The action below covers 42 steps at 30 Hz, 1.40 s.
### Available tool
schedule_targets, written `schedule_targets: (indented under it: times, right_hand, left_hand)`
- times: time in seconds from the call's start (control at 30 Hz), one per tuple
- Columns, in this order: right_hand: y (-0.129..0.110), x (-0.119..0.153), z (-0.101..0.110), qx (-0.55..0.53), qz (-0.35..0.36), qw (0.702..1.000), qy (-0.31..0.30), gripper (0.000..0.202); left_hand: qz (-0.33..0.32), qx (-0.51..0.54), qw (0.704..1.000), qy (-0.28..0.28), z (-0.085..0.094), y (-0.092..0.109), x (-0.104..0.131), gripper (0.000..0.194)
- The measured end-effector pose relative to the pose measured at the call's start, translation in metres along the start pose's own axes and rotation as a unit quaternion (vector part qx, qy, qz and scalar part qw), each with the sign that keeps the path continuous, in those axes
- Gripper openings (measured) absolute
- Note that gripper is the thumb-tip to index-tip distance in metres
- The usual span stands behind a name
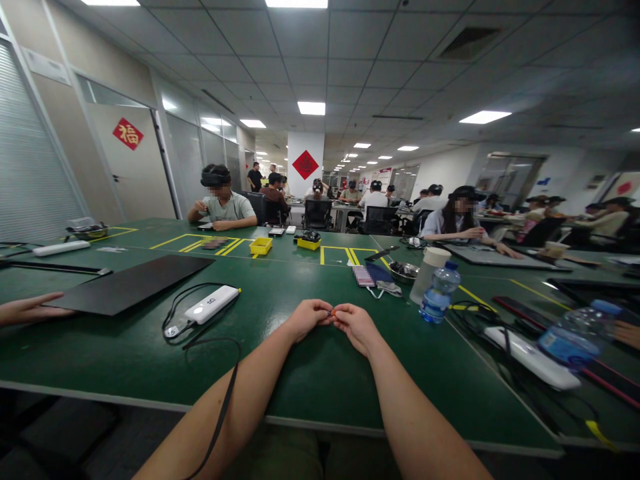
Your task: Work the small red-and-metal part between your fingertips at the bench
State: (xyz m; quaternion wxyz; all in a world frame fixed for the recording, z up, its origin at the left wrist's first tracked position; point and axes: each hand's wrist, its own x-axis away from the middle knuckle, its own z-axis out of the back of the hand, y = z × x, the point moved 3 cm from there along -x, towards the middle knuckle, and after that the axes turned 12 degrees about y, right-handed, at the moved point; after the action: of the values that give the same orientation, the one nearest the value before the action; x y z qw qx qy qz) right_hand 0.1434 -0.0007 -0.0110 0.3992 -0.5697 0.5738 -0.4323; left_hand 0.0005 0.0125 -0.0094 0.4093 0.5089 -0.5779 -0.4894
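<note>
Left hand point(309, 318) and right hand point(355, 327) meet; one orange piece point(334, 312) between.

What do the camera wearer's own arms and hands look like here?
The left hand and right hand are ungloved, with no watch or bracelet visible. No sleeves show on the left forearm or right forearm. A thin black cable crosses the left one in view.

Tiny orange piece point(334, 312), shape unclear
</note>
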Motion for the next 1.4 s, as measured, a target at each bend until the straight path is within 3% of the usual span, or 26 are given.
schedule_targets:
  times: [0.47,0.7,0.8,0.97,1.07,1.2,1.4]
  right_hand:
    - [0.0,0.004,-0.003,0.034,0.014,0.999,0.009,0.021]
    - [-0.001,0.005,-0.005,0.116,0.086,0.989,0.019,0.019]
    - [-0.003,0.008,-0.008,0.141,0.114,0.983,0.008,0.021]
    - [-0.005,0.012,-0.013,0.161,0.146,0.976,-0.028,0.041]
    - [-0.004,0.012,-0.014,0.182,0.155,0.97,-0.048,0.04]
    - [-0.004,0.01,-0.013,0.192,0.168,0.966,-0.04,0.041]
    - [-0.005,0.008,-0.01,0.207,0.194,0.959,-0.006,0.037]
  left_hand:
    - [-0.038,-0.038,0.999,-0.005,0.002,0.004,0.001,0.02]
    - [-0.052,-0.063,0.997,-0.004,0.004,0.008,0.004,0.019]
    - [-0.054,-0.075,0.996,-0.003,0.003,0.01,0.005,0.019]
    - [-0.066,-0.066,0.996,-0.003,0.003,0.011,0.006,0.032]
    - [-0.066,-0.072,0.995,-0.01,0.002,0.011,0.006,0.031]
    - [-0.048,-0.049,0.998,-0.01,0.002,0.009,0.003,0.034]
    - [0.037,0.057,0.998,-0.008,0.004,0.005,-0.002,0.046]
